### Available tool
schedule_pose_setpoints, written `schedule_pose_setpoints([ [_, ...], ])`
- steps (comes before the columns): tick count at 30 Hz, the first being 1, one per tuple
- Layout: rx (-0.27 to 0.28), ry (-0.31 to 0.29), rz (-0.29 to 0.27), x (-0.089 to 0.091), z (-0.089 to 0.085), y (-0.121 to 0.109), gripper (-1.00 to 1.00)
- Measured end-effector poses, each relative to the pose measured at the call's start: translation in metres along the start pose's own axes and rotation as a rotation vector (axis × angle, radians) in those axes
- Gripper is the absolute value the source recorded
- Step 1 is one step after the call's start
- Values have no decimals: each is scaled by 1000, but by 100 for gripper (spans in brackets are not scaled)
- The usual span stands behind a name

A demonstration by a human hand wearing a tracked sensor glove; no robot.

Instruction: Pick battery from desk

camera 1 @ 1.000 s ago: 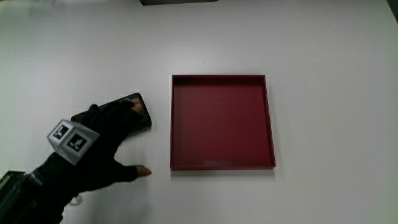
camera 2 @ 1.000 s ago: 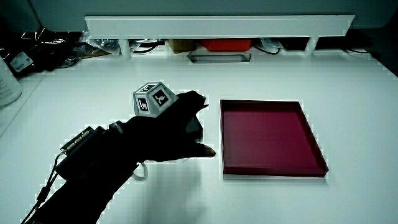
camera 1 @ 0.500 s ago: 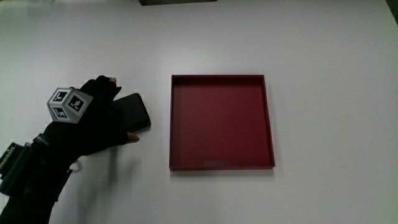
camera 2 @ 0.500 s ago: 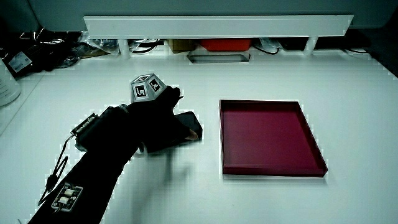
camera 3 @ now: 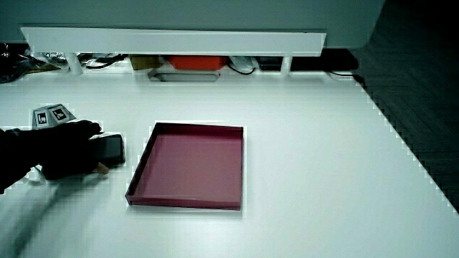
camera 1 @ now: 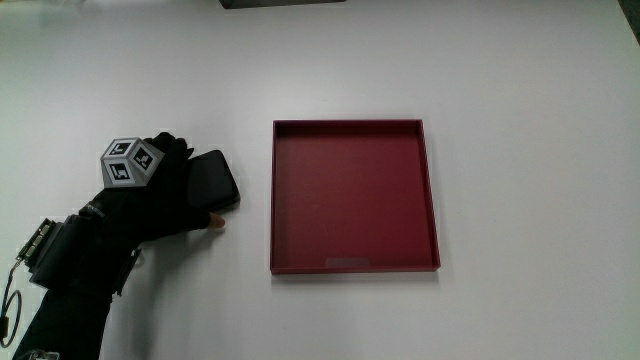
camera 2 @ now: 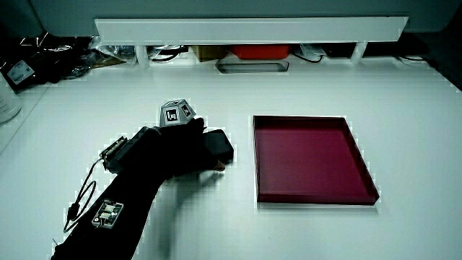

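Note:
The battery (camera 1: 213, 180) is a flat black slab lying on the white desk beside the red tray (camera 1: 430, 200). In both side views it shows as a dark block (camera 2: 217, 144) (camera 3: 111, 149). The gloved hand (camera 1: 170, 195) is closed around the battery's end away from the tray, fingers over its upper face and thumb under its edge nearer the person. The patterned cube (camera 1: 131, 162) sits on the hand's back. Much of the battery is hidden under the glove.
The square red tray (camera 2: 364, 177) (camera 3: 136, 179) has nothing in it. A low white partition (camera 2: 253, 29) runs along the table's edge farthest from the person, with a grey tray-like object (camera 2: 252, 66) and cables just before it. The forearm (camera 1: 70, 290) carries a small device and wires.
The hand went from lying flat over the battery, fingers spread, to a closed grip at its end. The wrist turned, the cube now rides higher, and the battery shifted slightly.

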Motion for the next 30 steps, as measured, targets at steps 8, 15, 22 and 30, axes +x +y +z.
schedule_pose_setpoints([
  [8,-12,-5,24,-8,-8,8,10],
  [15,3,19,10,-1,-8,4,45],
  [22,52,32,-32,-1,-6,3,80],
  [30,78,-16,-67,1,0,-2,100],
])
